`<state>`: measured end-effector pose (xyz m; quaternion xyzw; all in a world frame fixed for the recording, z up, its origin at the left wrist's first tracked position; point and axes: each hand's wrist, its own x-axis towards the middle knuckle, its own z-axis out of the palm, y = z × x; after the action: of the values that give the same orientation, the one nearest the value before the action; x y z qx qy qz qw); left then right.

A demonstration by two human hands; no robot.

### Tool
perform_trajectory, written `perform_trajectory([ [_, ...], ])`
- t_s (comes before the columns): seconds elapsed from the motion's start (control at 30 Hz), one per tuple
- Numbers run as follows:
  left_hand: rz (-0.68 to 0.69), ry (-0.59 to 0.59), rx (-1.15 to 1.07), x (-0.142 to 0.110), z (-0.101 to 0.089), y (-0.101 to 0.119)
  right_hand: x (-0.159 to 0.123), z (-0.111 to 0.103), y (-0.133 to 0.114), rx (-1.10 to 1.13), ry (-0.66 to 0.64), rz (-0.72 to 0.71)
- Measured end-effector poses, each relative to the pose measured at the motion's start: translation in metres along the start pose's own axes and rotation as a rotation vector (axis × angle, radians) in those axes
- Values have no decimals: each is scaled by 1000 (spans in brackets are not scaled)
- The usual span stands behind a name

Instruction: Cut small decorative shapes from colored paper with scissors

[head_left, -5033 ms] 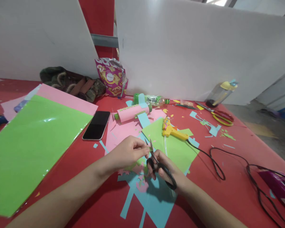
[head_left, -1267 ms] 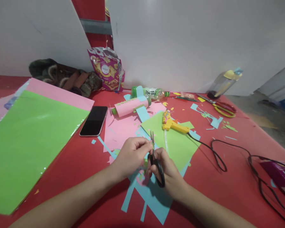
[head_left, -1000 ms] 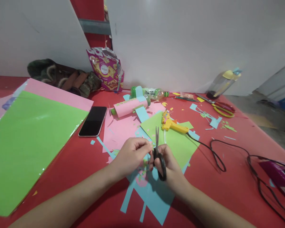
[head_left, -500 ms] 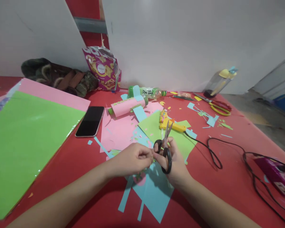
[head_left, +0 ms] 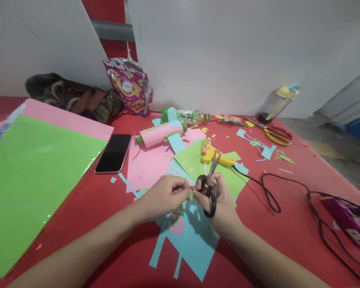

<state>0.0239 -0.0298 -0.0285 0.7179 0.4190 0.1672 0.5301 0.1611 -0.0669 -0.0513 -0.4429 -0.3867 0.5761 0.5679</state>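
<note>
Head camera, looking down at a red table [head_left: 276, 240]. The left hand [head_left: 164, 196] pinches a tiny green paper scrap [head_left: 191, 195] between thumb and fingertips, just in front of the body. Touching it, the right hand [head_left: 220, 202] grips black-handled scissors [head_left: 209, 188], fingers through the loops, blades nearly closed and pointing away. Under both hands lies cut blue paper [head_left: 194, 240]. Beyond the right hand, a yellow glue gun [head_left: 212, 156] rests on green paper [head_left: 204, 164]. Left of the left hand lies a dark phone [head_left: 113, 153]. Farther back stand a purple snack bag [head_left: 128, 86] and a lying bottle [head_left: 187, 116]; their printing is too small to read.
</note>
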Motion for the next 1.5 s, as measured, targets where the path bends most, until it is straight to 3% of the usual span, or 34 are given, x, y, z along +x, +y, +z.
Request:
perform_trajectory([
  [0.6,97,36,217,-2,1,2,0,0,1,-16,34,-10],
  [1.5,98,66,249,-2,1,2,1,0,2,33,57,-26],
])
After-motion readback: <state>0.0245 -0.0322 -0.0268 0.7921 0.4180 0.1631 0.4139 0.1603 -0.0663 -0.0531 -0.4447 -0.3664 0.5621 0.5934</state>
